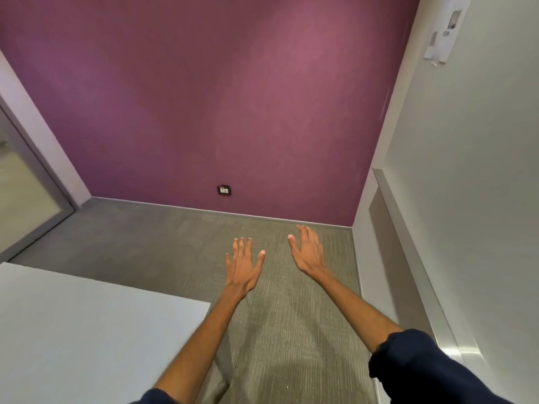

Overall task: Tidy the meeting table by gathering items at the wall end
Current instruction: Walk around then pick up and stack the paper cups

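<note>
Table corner lies lower left; left hand and right hand spread empty over carpet.

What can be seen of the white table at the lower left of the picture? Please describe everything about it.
Only one corner part of the white table is in view, at the lower left; the rest is cut off by the picture's edges. Its top looks flat, smooth and matte, pale white-grey, with straight edges that meet at a corner near the left forearm. No items lie on the visible part. Neither hand touches it; grey carpet lies beyond it.
</note>
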The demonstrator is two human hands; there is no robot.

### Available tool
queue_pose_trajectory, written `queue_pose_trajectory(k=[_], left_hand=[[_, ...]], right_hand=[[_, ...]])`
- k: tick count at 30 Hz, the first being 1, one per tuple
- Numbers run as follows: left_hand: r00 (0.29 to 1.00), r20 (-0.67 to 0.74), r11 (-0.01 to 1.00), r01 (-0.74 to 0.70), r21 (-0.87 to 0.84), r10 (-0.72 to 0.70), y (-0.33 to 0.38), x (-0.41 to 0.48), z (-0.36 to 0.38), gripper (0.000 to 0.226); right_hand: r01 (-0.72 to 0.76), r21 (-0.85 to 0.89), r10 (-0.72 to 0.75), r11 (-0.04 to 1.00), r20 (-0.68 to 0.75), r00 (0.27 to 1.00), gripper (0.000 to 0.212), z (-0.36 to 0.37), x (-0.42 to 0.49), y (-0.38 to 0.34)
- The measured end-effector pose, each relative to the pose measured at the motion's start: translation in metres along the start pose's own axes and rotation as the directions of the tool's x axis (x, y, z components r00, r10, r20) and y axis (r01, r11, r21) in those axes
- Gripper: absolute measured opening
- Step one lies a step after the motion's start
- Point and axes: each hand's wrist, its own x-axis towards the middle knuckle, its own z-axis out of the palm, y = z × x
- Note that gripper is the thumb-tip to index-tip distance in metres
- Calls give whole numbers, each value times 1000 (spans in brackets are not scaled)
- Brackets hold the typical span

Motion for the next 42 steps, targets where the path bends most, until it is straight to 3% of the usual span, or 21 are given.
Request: queue_pose_trajectory(k=[10, 26, 42], left_hand=[[998, -46, 998, 52, -21, -53, -30, 107, 8, 66], [972, -123, 979, 205, 13, -202, -60, 341, -25, 68], [833, -208, 857, 511, -70, -513, -241, 468, -100, 71]], right_hand=[[31, -6, -31, 999, 57, 998, 58, 44, 117, -9], [161, 24, -163, 987, 159, 974, 56, 104, 384, -45], [411, 79, -409, 908, 373, 833, 57, 270, 539, -202]])
